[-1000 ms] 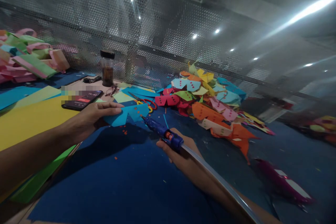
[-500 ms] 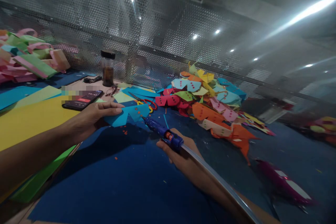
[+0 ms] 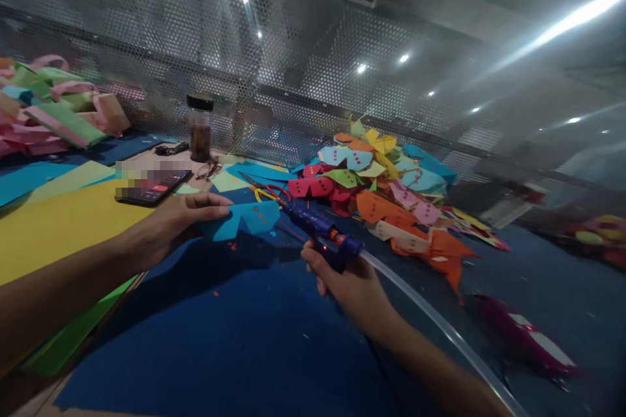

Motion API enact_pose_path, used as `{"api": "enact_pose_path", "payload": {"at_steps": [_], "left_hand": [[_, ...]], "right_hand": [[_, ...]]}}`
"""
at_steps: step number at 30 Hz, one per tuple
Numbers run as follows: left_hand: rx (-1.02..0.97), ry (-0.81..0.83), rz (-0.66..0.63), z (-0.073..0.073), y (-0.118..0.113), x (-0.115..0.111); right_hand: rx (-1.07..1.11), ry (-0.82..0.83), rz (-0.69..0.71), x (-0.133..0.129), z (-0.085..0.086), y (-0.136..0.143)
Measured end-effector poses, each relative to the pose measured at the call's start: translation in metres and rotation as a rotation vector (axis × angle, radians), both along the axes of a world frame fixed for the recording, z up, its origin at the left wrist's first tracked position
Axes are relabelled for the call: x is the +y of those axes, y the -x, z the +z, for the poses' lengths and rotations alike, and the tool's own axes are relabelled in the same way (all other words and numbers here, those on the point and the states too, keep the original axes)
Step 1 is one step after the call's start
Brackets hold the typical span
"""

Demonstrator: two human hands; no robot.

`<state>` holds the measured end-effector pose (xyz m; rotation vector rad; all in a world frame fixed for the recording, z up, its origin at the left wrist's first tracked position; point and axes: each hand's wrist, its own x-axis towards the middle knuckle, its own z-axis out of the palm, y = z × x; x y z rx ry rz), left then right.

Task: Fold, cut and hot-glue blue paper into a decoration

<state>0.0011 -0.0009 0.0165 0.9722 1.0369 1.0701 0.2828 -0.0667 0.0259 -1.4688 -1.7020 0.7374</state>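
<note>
Between thumb and fingers, my left hand pinches the left end of a blue paper cutout with a notch in its lower edge and small orange dots on its right part. My right hand is wrapped round a dark blue hot glue gun. A long clear glue stick runs out of the gun's back end. Its nozzle points toward the cutout's right end, close to it. Behind the cutout lie scissors with red and yellow handles. Small orange paper bits lie on the blue surface below.
A heap of folded, dotted paper pieces stands at the right back. Further right lies a purple object. At the left are yellow sheets, a phone, a lidded jar and a pile of pink and green paper.
My right hand has drawn the glue gun right and slightly up, its nozzle leaving the dotted part of the cutout. The left hand holds the cutout in nearly the same place.
</note>
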Motion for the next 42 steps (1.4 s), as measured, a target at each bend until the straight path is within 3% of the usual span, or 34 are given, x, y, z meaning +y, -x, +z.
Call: {"api": "enact_pose_path", "payload": {"at_steps": [6,13,19,27,36,42], "left_hand": [[0.065,-0.001,-0.105,-0.007,-0.006,-0.006],[0.14,-0.028,-0.204,-0.01,-0.017,-0.017],[0.227,-0.095,-0.203,-0.013,-0.021,-0.021],[0.327,-0.17,-0.184,-0.015,-0.013,-0.015],[0.529,-0.326,-0.122,-0.014,-0.011,-0.012],[0.507,-0.325,-0.114,-0.01,-0.013,-0.014]], "right_hand": [[0.035,-0.037,-0.028,0.01,0.011,0.0],[0.159,0.082,0.051,0.015,0.002,0.007],[0.215,0.125,0.065,0.012,0.0,0.01],[0.175,0.026,-0.014,0.014,0.006,0.002],[0.154,-0.001,-0.002,0.018,0.003,-0.002],[0.106,-0.02,0.0,0.018,0.005,-0.003]]}}
